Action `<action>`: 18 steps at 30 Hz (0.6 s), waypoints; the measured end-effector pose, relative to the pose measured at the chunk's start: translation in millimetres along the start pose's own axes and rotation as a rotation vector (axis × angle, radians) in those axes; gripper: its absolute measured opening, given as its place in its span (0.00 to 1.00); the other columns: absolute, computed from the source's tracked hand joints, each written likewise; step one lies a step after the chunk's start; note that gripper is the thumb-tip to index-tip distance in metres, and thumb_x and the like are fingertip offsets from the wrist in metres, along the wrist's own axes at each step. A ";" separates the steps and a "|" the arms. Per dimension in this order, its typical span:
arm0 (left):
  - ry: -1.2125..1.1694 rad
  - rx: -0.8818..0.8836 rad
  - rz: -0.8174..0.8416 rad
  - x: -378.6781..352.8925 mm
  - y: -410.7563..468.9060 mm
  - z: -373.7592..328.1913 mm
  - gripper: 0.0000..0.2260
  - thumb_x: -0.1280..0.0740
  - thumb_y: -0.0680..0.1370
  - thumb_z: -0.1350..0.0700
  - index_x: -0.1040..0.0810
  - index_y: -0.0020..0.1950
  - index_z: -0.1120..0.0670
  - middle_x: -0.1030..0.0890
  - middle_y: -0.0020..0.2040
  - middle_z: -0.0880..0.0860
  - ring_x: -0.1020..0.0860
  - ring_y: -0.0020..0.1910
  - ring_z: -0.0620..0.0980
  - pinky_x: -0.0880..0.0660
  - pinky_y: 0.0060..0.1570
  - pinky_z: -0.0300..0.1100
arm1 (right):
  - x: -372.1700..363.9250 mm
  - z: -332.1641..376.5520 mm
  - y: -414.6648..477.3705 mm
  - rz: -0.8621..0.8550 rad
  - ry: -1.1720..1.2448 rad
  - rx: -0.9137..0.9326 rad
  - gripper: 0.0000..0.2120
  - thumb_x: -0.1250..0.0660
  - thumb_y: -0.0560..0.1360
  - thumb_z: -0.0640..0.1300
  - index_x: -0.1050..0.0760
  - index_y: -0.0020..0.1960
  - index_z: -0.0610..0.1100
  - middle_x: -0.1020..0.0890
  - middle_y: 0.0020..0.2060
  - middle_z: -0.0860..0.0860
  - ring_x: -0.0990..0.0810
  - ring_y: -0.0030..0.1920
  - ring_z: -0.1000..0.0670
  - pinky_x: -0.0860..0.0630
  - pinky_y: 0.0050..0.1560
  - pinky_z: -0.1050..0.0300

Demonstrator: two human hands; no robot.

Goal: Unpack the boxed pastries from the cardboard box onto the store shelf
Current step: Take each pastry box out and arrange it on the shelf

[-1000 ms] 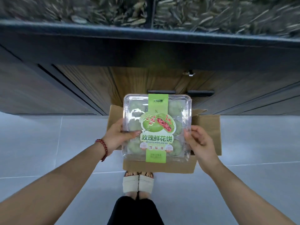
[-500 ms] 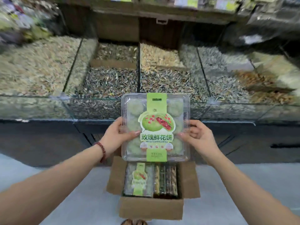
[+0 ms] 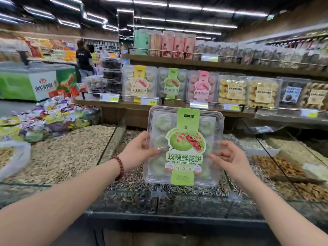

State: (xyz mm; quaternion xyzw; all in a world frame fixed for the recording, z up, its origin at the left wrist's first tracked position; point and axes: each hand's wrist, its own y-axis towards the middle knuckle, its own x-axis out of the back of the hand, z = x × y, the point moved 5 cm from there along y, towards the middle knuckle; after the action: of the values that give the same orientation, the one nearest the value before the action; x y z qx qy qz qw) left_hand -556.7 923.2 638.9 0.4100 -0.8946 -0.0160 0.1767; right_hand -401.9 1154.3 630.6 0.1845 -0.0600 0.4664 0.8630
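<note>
Store aisle under strip lights; glass-fronted bulk bins of seeds and nuts spread below, wooden shelf at 12 o'clock. On that shelf, three flower-pastry boxes side by side: one yellow-label, one green-label, one pink-label. One clear pastry box with green label was held upright over the bins, below the shelf edge. Left hand clamped its 9 o'clock edge, thumb on front; right hand clamped its 3 o'clock edge. Grip: both closed on the box
</note>
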 end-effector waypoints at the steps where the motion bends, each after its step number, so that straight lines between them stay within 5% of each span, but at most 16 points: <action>1: 0.017 -0.018 -0.011 3.0 12.1 -3.9 0.18 0.29 0.72 0.58 0.29 0.59 0.56 0.17 0.52 0.53 0.18 0.51 0.51 0.20 0.51 0.46 | 0.0 3.4 11.6 -0.006 -0.001 0.014 0.24 0.26 0.65 0.42 0.28 0.60 0.45 0.16 0.44 0.42 0.16 0.47 0.42 0.18 0.50 0.47; 6: 0.075 -0.102 -0.090 25.5 84.3 -19.8 0.16 0.28 0.72 0.56 0.28 0.56 0.55 0.18 0.48 0.51 0.18 0.42 0.43 0.19 0.42 0.38 | -7.0 10.4 87.9 -0.074 -0.010 0.084 0.17 0.29 0.71 0.36 0.28 0.57 0.46 0.17 0.45 0.43 0.17 0.46 0.45 0.18 0.47 0.53; 9: 0.138 -0.128 -0.124 49.4 142.7 -21.3 0.15 0.28 0.72 0.53 0.27 0.56 0.52 0.19 0.50 0.50 0.20 0.49 0.47 0.21 0.51 0.44 | -16.2 15.5 146.5 -0.118 -0.021 0.106 0.19 0.28 0.72 0.37 0.28 0.60 0.44 0.17 0.43 0.44 0.18 0.44 0.48 0.18 0.43 0.60; 12: 0.195 -0.178 -0.154 72.5 200.0 -25.6 0.13 0.28 0.72 0.53 0.29 0.51 0.50 0.20 0.48 0.50 0.21 0.46 0.48 0.22 0.49 0.42 | -25.3 26.2 204.0 -0.155 -0.028 0.139 0.18 0.29 0.72 0.35 0.30 0.60 0.42 0.19 0.40 0.45 0.20 0.40 0.50 0.21 0.39 0.67; 16: 0.300 -0.231 -0.223 100.3 277.3 -33.8 0.15 0.27 0.71 0.52 0.28 0.52 0.53 0.21 0.49 0.53 0.22 0.47 0.52 0.23 0.50 0.47 | -37.9 42.0 280.6 -0.209 -0.100 0.176 0.16 0.31 0.74 0.37 0.34 0.56 0.47 0.23 0.40 0.46 0.23 0.43 0.49 0.23 0.41 0.69; 18: 0.342 -0.267 -0.268 112.7 317.5 -39.3 0.15 0.27 0.71 0.50 0.28 0.48 0.56 0.22 0.43 0.52 0.24 0.42 0.51 0.25 0.42 0.43 | -41.5 47.8 323.3 -0.240 -0.136 0.192 0.17 0.30 0.74 0.40 0.34 0.57 0.47 0.23 0.43 0.45 0.22 0.45 0.47 0.22 0.46 0.59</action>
State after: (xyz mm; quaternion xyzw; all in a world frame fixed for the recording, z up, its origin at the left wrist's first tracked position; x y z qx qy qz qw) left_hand -842.6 1055.1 765.0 0.4946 -0.7794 -0.0876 0.3745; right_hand -689.2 1264.4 748.2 0.3031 -0.0510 0.3499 0.8849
